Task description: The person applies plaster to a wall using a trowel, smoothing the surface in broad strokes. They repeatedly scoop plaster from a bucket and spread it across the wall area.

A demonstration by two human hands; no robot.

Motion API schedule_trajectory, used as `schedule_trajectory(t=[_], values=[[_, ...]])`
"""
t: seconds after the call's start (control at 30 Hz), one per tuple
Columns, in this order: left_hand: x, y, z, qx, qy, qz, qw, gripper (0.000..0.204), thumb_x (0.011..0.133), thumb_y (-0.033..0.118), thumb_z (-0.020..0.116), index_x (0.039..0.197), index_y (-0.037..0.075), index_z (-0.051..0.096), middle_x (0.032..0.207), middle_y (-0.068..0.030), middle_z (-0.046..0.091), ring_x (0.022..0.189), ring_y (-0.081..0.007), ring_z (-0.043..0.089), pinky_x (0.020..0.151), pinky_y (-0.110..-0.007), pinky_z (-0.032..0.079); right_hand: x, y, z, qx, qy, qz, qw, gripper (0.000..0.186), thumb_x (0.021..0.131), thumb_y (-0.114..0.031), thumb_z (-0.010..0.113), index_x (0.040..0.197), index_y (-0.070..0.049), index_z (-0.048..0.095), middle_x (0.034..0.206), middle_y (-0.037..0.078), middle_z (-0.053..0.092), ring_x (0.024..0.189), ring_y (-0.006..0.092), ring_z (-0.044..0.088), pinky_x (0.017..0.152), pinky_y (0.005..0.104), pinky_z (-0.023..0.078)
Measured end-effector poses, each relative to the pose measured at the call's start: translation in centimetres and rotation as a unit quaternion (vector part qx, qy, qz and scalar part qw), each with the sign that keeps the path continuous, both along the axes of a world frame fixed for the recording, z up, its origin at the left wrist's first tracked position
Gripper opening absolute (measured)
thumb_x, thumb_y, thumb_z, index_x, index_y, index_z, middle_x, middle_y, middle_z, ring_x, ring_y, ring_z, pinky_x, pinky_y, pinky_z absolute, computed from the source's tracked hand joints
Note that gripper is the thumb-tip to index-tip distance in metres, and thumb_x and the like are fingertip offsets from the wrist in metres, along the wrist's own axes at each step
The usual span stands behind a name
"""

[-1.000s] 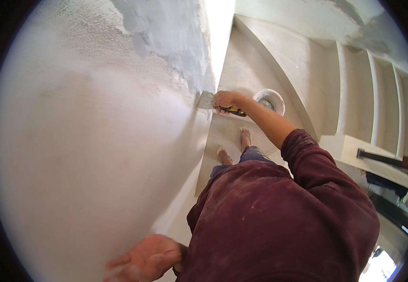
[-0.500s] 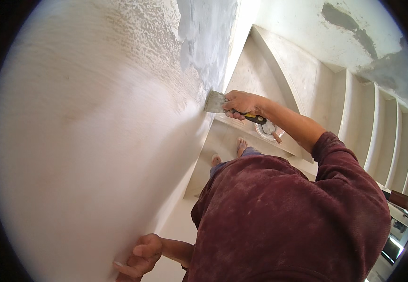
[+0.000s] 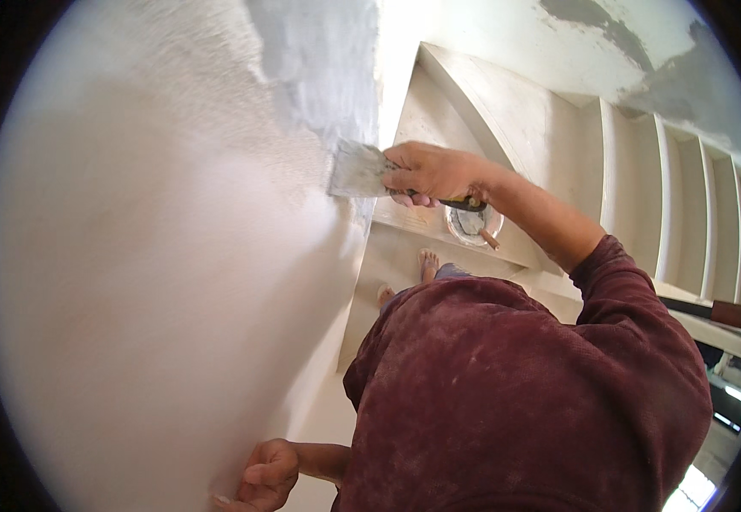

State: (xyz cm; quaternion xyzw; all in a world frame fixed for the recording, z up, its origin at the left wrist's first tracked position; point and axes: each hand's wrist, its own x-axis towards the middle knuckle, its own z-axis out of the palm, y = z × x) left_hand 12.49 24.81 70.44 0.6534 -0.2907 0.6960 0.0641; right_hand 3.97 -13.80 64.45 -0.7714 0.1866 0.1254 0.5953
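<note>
In my right hand (image 3: 430, 171) is a putty knife (image 3: 355, 173) with a black and yellow handle. Its wide, grey-smeared blade lies against the wall (image 3: 174, 282), at the lower end of a grey filler patch (image 3: 315, 72) close to the corner. My left hand (image 3: 270, 474) is low down near the same wall, holding nothing. Its fingers are loosely bent and apart, with the tips partly cut off by the picture's rim. Whether they touch the wall I cannot tell.
A round tub (image 3: 494, 224) with grey filler and a brown-handled tool sits on a step beyond my feet (image 3: 428, 263). Pale stairs (image 3: 631, 200) run along the right. Grey patches (image 3: 686, 85) mark the opposite wall. A dark brown rail end (image 3: 733, 316) shows at far right.
My right hand and the putty knife have moved left and slightly up in view. Grey filler now covers more of the wall near the blade. My left hand has shifted slightly down.
</note>
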Motion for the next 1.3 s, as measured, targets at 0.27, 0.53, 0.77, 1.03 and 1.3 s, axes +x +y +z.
schedule_trajectory(t=[0.27,0.53,0.77,1.03,1.3], values=[[-0.1,-0.6,1.7,0.019,0.02,0.049,0.998,0.043,0.096,0.037,0.045,0.121,0.003,0.053,0.141,-0.0175,0.036,0.14,-0.0328,0.019,0.113,-0.056,0.014,-6.1,-1.2,-1.9,-0.067,0.028,-0.13,0.989,0.029,0.096,-0.02,0.043,0.119,-0.004,0.048,0.089,0.013,0.056,0.081,0.0177,0.056,0.065,0.0326,0.049],[0.4,-0.4,2.7,0.047,0.053,0.034,0.997,0.048,0.092,0.04,0.054,0.126,0.006,0.051,0.144,-0.0175,0.033,0.14,-0.0343,0.019,0.112,-0.056,0.015,-6.0,3.4,-12.2,0.0,-0.066,-0.223,0.973,0.044,0.093,-0.019,0.053,0.132,-0.003,0.042,0.085,0.01,0.058,0.073,0.016,0.061,0.062,0.0326,0.049],[0.3,-0.1,1.7,0.067,0.056,0.062,0.994,0.053,0.091,0.044,0.055,0.128,0.008,0.05,0.144,-0.0169,0.032,0.14,-0.0348,0.018,0.112,-0.058,0.013,-8.0,2.9,-20.2,0.226,0.02,-0.333,0.915,0.027,0.088,-0.012,0.055,0.112,-0.001,0.048,0.085,0.011,0.059,0.061,0.0173,0.06,0.05,0.0321,0.051],[0.1,-0.3,1.4,0.097,0.057,0.168,0.979,0.057,0.092,0.047,0.053,0.132,0.007,0.044,0.145,-0.0174,0.03,0.139,-0.0362,0.02,0.11,-0.059,0.012,-6.3,4.1,-34.7,0.345,0.084,-0.298,0.886,0.016,0.083,-0.005,0.057,0.098,0.001,0.054,0.076,0.011,0.059,0.059,0.0179,0.059,0.047,0.0312,0.049],[2.8,3.6,0.0,0.121,0.008,0.178,0.977,0.06,0.094,0.046,0.043,0.135,0.002,0.044,0.152,-0.0258,0.02,0.142,-0.041,0.012,0.113,-0.058,0.003,0.3,7.1,-39.8,0.319,0.212,-0.296,0.875,0.014,0.079,-0.005,0.054,0.09,0.003,0.059,0.077,0.014,0.063,0.054,0.0197,0.058,0.044,0.0365,0.046]])
